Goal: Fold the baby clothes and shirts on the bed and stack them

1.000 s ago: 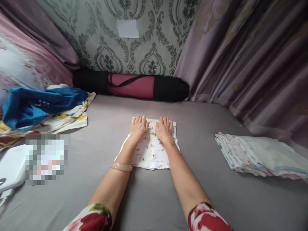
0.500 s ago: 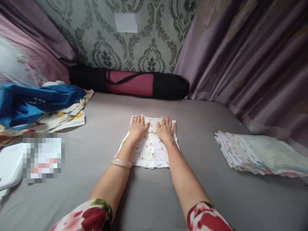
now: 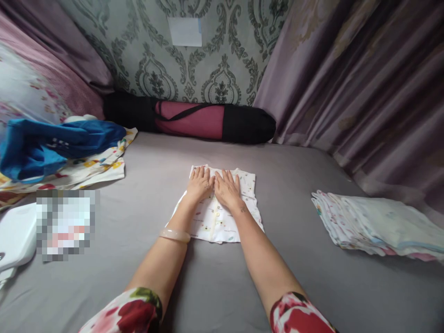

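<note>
**Both hands pressing flat on a folded printed garment**

Two forearms in floral sleeves are reaching forward over the grey bed sheet [image 3: 215,286], a pale bangle [image 3: 175,235] sitting on the left wrist. The left hand [image 3: 199,184] and the right hand [image 3: 227,189] are lying palm down, fingers spread, side by side and almost touching, on the folded white printed garment [image 3: 218,217] in the middle of the bed. Off to the right, a stack of folded cloths [image 3: 378,224] is resting well apart. To the left, a blue garment [image 3: 52,145] is lying on patterned fabric. Farthest back, a black and maroon rolled bag [image 3: 194,121] is lying along the patterned wall [image 3: 215,60].
</note>
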`<state>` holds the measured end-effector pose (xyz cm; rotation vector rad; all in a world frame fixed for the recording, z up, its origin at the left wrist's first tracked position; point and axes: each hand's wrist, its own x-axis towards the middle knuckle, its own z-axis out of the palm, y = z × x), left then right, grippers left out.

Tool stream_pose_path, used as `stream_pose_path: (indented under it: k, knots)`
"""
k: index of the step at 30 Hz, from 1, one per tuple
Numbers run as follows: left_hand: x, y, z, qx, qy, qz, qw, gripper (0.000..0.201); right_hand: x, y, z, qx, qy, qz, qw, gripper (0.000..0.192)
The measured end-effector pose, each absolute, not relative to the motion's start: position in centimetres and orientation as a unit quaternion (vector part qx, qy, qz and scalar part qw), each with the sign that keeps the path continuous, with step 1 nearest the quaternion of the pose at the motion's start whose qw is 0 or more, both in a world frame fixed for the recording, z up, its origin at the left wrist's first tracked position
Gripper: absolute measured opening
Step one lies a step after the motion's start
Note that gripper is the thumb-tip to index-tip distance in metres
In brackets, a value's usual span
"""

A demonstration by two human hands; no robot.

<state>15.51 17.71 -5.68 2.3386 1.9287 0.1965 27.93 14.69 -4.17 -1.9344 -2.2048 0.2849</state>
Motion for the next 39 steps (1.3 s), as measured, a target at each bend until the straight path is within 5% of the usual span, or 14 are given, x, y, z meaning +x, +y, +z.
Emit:
stream_pose_path:
  k: [30,39]
  knots:
    - [14.8,17.4,-5.8,0.74,0.664,0.089,0.06,0.067,31.3,15.7,-5.3,-0.801,-0.584,0.052,0.123,0.065]
    - [12.4,13.7,-5.1,0.834,0.547,0.062,0.027,0.066,32.7,11.0,-3.6,-0.638,-0.765,0.079,0.037,0.062]
